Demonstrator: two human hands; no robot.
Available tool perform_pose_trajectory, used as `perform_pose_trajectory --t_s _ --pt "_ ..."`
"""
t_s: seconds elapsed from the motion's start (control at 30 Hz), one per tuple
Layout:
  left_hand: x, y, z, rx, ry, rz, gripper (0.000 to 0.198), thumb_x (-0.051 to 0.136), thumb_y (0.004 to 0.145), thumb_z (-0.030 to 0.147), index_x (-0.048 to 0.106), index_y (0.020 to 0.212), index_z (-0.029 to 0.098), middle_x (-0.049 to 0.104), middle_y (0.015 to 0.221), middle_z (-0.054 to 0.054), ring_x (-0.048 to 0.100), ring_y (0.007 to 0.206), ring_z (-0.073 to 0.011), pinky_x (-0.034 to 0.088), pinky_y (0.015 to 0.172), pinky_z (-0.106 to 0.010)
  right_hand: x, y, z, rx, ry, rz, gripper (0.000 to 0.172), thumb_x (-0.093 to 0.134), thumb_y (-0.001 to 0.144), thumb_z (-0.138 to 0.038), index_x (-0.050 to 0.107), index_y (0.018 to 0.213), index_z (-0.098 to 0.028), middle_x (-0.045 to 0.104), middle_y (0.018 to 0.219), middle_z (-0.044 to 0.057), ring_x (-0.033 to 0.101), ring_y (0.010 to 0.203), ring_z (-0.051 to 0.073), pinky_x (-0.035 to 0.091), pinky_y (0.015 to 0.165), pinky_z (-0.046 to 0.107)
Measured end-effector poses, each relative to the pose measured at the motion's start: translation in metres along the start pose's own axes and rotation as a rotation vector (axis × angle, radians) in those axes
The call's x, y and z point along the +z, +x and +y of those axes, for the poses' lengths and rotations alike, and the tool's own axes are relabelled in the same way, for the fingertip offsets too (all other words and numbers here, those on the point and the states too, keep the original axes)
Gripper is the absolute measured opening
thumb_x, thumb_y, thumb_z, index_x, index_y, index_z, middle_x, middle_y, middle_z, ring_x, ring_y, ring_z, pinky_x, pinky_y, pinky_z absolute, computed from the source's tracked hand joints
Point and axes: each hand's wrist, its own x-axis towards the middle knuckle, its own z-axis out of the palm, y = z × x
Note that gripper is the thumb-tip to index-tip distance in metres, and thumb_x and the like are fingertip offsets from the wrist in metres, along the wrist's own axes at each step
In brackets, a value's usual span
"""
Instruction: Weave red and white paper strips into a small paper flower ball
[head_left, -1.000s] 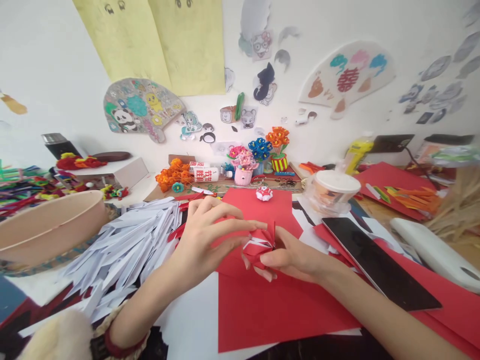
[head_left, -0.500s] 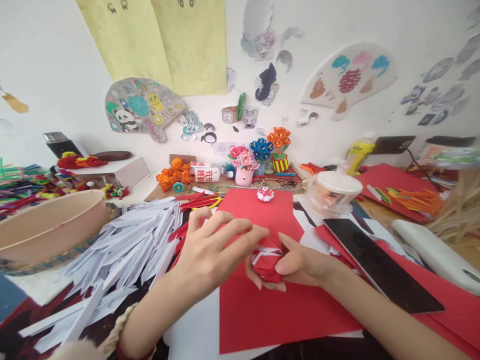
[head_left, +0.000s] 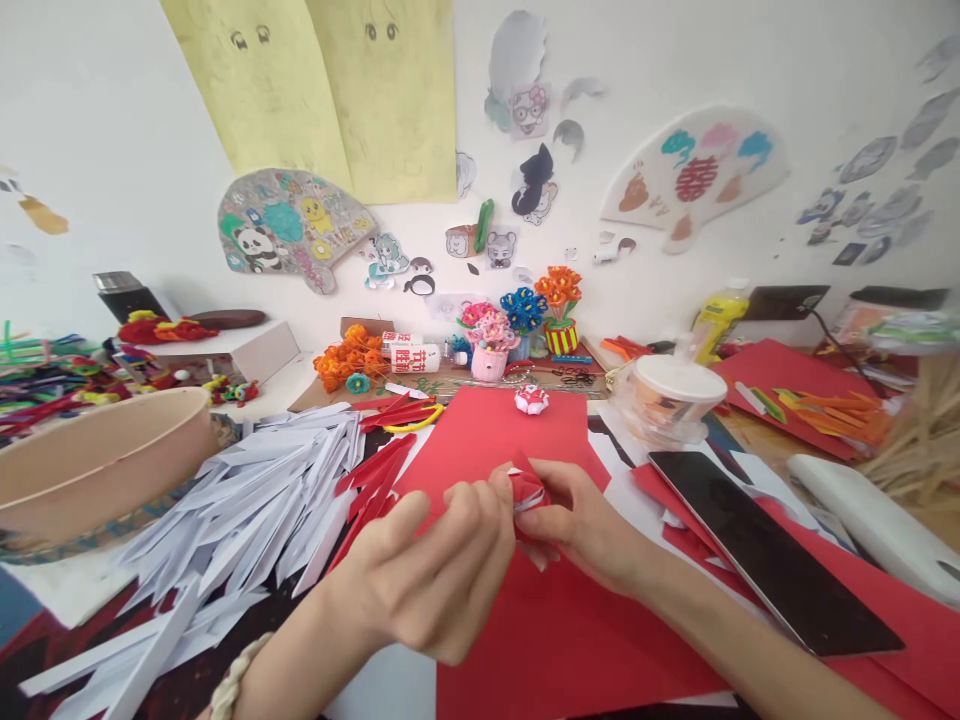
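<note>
Both my hands meet over a red paper sheet (head_left: 570, 640) in the middle of the table. Between them is a small folded red-and-white paper piece (head_left: 527, 492). My left hand (head_left: 435, 570) is curled, its fingers closed against the left side of the piece. My right hand (head_left: 581, 520) pinches the piece from the right, thumb on top. A finished small red-and-white paper ball (head_left: 531, 400) lies on the far end of the red sheet.
A heap of white folded paper strips (head_left: 247, 500) lies to the left with red strips (head_left: 375, 470) beside it and a beige bowl (head_left: 97, 460) further left. A black tablet (head_left: 765, 550), a lidded plastic tub (head_left: 667, 395) and a white case (head_left: 870, 520) are at right. Craft flowers (head_left: 517, 320) stand by the wall.
My left hand has dropped nearer and curled over the piece's left side. The piece, a round bundle half a second ago, now sits higher in my right hand's pinch. The view tilted down slightly.
</note>
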Motion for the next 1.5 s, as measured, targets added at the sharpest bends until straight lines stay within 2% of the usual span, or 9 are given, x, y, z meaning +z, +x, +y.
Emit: perform_pose_trajectory --t_s 0.2,0.37,0.47,0.57,0.73,0.93,1.03,1.17,1.5 --pt "-0.007 0.014 0.001 0.059 0.096 0.006 0.027 0.050 0.090 0.013 0.071 0.075 0.018 0.069 0.082 -0.003 0.056 0.076 -0.0141 0.036 0.066 -0.030 -0.001 0.001 0.002 0.027 0.124 -0.010 0.008 0.066 0.075 -0.020 0.059 0.076 -0.016 0.052 0.059 -0.005 0.045 0.046 0.007 0.029 0.042 0.020" --pt "-0.006 0.014 -0.001 0.187 0.128 0.033 0.021 0.056 0.087 0.019 0.070 0.071 0.018 0.065 0.076 -0.002 0.053 0.073 -0.0139 0.039 0.076 -0.030 -0.001 0.002 -0.002 0.058 0.139 -0.013 0.006 0.064 0.070 -0.017 0.060 0.075 -0.015 0.051 0.060 -0.004 0.045 0.047 0.007 0.029 0.042 0.020" --pt "-0.005 0.013 -0.003 0.229 0.155 0.046 0.025 0.054 0.088 0.017 0.071 0.071 0.019 0.065 0.075 -0.001 0.052 0.071 -0.0130 0.037 0.070 -0.030 0.000 0.001 -0.006 0.053 0.116 -0.021 0.007 0.064 0.069 -0.018 0.060 0.074 -0.014 0.051 0.060 -0.004 0.044 0.047 0.008 0.029 0.042 0.020" --pt "-0.005 0.014 0.000 0.163 0.120 0.072 0.025 0.053 0.088 0.012 0.071 0.071 0.017 0.064 0.072 -0.001 0.051 0.070 -0.0130 0.030 0.062 -0.030 0.000 0.000 -0.011 0.017 0.012 -0.032 0.010 0.067 0.074 -0.020 0.060 0.077 -0.015 0.052 0.061 -0.004 0.045 0.049 0.008 0.032 0.045 0.021" --pt "-0.003 0.012 0.004 -0.061 0.060 0.060 0.038 0.035 0.095 0.009 0.073 0.090 0.012 0.072 0.082 -0.005 0.055 0.073 -0.0157 0.033 0.066 -0.033 -0.001 -0.003 -0.013 -0.014 -0.102 -0.050 0.025 0.080 0.070 -0.018 0.057 0.081 -0.016 0.057 0.073 -0.002 0.051 0.068 0.012 0.042 0.057 0.023" --pt "0.008 0.002 -0.003 -0.244 -0.042 0.048 0.025 0.045 0.094 0.010 0.070 0.095 0.013 0.076 0.081 -0.004 0.059 0.070 -0.0174 0.034 0.070 -0.036 -0.003 -0.004 -0.008 0.047 0.038 -0.163 0.050 0.082 0.071 -0.016 0.056 0.114 -0.020 0.063 0.099 0.002 0.060 0.084 0.015 0.049 0.073 0.029" --pt "0.009 -0.001 -0.005 -0.266 -0.056 0.033 0.024 0.047 0.094 0.008 0.070 0.095 0.015 0.075 0.078 -0.003 0.059 0.067 -0.0167 0.034 0.070 -0.036 -0.003 -0.004 -0.010 0.046 0.031 -0.115 0.043 0.082 0.074 -0.021 0.060 0.111 -0.018 0.065 0.101 0.004 0.062 0.087 0.015 0.050 0.079 0.031" --pt "0.010 0.002 -0.004 -0.267 -0.091 0.037 0.019 0.051 0.094 0.012 0.069 0.090 0.017 0.075 0.077 -0.002 0.059 0.067 -0.0163 0.031 0.068 -0.035 -0.002 -0.004 -0.012 0.051 0.059 -0.113 0.030 0.081 0.075 -0.026 0.064 0.097 -0.015 0.065 0.082 0.001 0.063 0.072 0.013 0.051 0.069 0.028" --pt "0.007 0.003 -0.002 -0.271 -0.133 0.015 0.028 0.044 0.098 0.010 0.070 0.094 0.016 0.075 0.080 -0.003 0.060 0.069 -0.0153 0.029 0.067 -0.035 -0.003 -0.004 -0.009 0.084 0.104 -0.142 0.034 0.086 0.067 -0.016 0.064 0.093 -0.015 0.061 0.083 -0.001 0.056 0.076 0.011 0.046 0.066 0.022"
